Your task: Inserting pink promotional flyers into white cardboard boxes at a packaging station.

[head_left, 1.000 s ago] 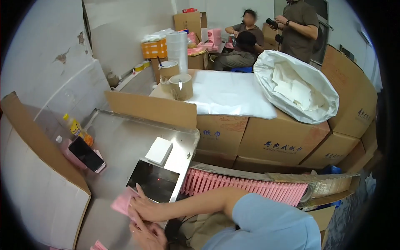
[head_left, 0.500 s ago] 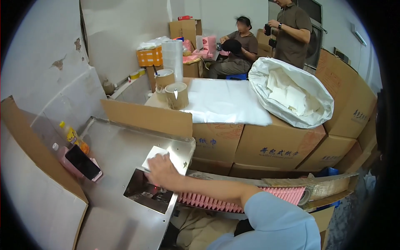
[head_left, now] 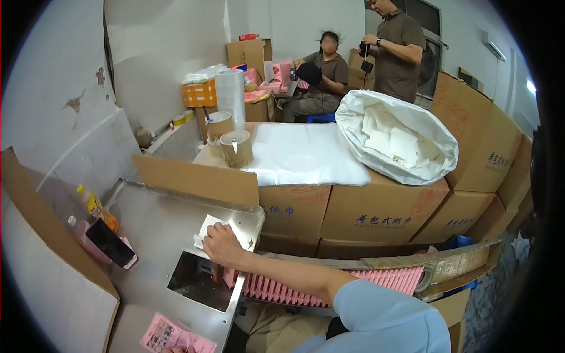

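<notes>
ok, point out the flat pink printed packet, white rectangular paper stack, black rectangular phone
Flat pink printed packet (head_left: pixel 169 335): head view, printed face.
White rectangular paper stack (head_left: pixel 208 225): head view, exposed upper part.
Black rectangular phone (head_left: pixel 110 243): head view, mid-screen.

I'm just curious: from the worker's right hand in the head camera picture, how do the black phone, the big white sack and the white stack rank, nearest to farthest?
1. White stack: right under the fingers.
2. Black phone: left, on the metal table.
3. White sack: ahead and right, atop cardboard boxes.
</notes>
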The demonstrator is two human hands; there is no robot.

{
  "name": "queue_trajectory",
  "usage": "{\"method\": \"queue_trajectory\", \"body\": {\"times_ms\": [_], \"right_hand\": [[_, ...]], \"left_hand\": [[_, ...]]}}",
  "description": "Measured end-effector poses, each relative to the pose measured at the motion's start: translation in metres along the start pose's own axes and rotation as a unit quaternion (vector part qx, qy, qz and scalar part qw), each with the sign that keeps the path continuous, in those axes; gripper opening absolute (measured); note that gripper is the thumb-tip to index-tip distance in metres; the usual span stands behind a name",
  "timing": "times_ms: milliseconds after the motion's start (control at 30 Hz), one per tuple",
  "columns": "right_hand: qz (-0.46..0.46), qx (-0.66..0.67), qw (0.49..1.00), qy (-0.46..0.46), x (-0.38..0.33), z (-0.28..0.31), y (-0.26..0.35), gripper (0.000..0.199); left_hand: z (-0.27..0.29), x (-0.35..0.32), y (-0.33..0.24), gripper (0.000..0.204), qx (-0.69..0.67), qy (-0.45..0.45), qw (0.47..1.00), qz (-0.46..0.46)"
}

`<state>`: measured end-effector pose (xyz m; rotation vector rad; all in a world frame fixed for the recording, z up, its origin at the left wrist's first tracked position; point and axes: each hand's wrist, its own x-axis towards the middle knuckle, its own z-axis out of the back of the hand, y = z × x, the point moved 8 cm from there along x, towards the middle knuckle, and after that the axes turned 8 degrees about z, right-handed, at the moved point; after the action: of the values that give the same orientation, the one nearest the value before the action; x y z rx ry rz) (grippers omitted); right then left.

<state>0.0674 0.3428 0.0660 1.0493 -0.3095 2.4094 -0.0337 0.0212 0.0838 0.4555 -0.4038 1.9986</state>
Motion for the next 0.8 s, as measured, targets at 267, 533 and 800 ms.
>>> {"method": "queue_trajectory", "body": {"times_ms": [267,533,800], "right_hand": [[0.005,0.059,0.997,-0.039,-0.010,0.009,-0.020,0.034],[0.296,0.238,0.925,-0.025,-0.063,0.059,0.179,0.034],[0.202,0.444,0.855,0.174,-0.047,0.026,0.238,0.022]], "left_hand": [[-0.035,0.005,0.003,0.025,-0.170,0.033,0.980,0.097],[-0.020,0.003,-0.019,0.068,-0.261,0.118,0.958,0.006],[-0.067,0.000,0.024,0.068,-0.024,-0.021,0.971,0.237]]}}
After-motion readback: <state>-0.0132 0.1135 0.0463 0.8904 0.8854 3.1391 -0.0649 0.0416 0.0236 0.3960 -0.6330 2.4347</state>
